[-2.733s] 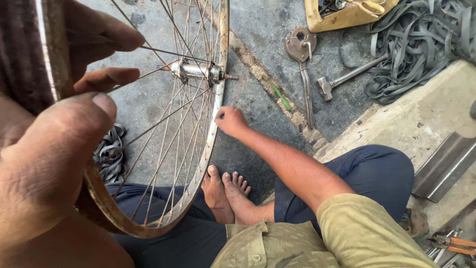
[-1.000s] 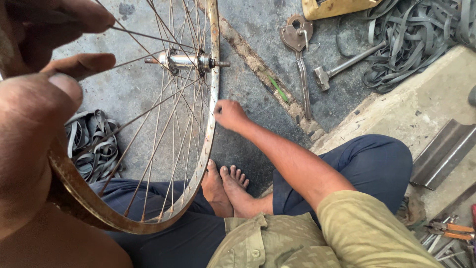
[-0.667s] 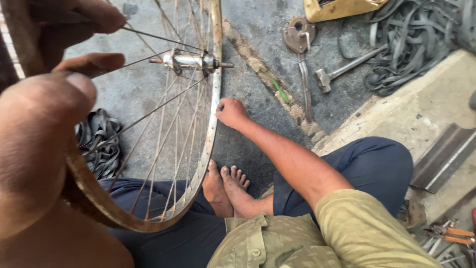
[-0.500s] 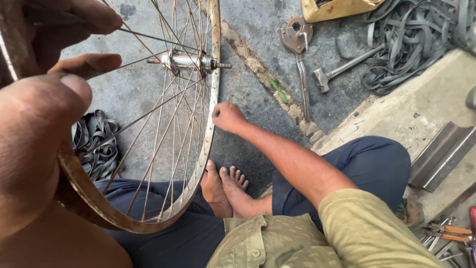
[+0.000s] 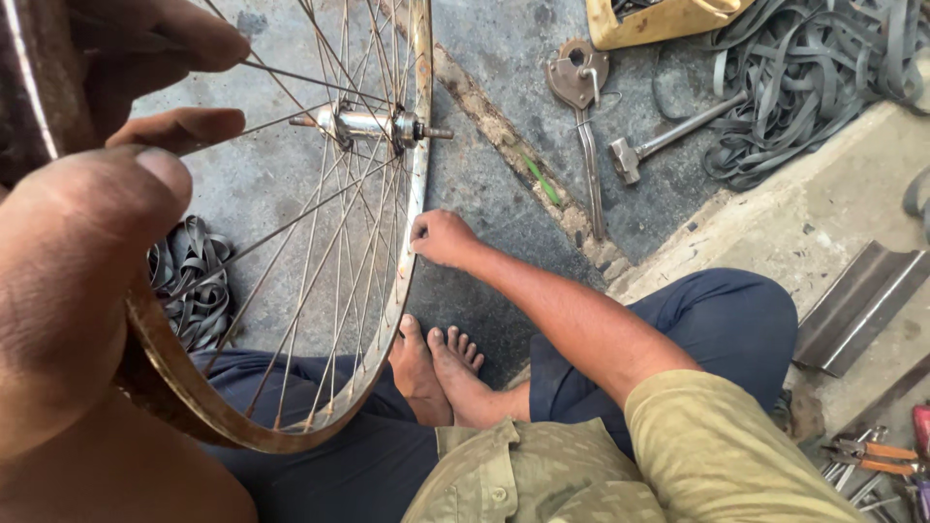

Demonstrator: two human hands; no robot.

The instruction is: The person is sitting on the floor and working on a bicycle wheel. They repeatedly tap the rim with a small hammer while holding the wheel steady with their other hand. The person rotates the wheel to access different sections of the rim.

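Observation:
A rusty bicycle wheel (image 5: 291,438) with thin steel spokes stands upright between my legs, its chrome hub and axle (image 5: 373,124) near the top. My left hand (image 5: 87,281) fills the near left of the view. It grips the rim, with the thumb over the outside and the fingers reaching in among the spokes. My right hand (image 5: 441,237) is stretched out to the rim's far right edge, fingers pinched shut against it. Anything small held in those fingers is hidden. My bare feet (image 5: 441,368) rest on the floor just below the rim.
On the concrete floor beyond the wheel lie a hammer (image 5: 659,145), a flat metal spanner (image 5: 581,87), a yellow box (image 5: 659,19) and a heap of rubber strips (image 5: 814,87). More rubber strips (image 5: 189,281) lie behind the spokes. A metal channel (image 5: 862,305) and orange-handled pliers (image 5: 872,450) sit on the raised slab at right.
Very little differs. My right hand stays pinched at the same spot on the rim, my left hand keeps its grip, and the wheel has only wobbled slightly in the view.

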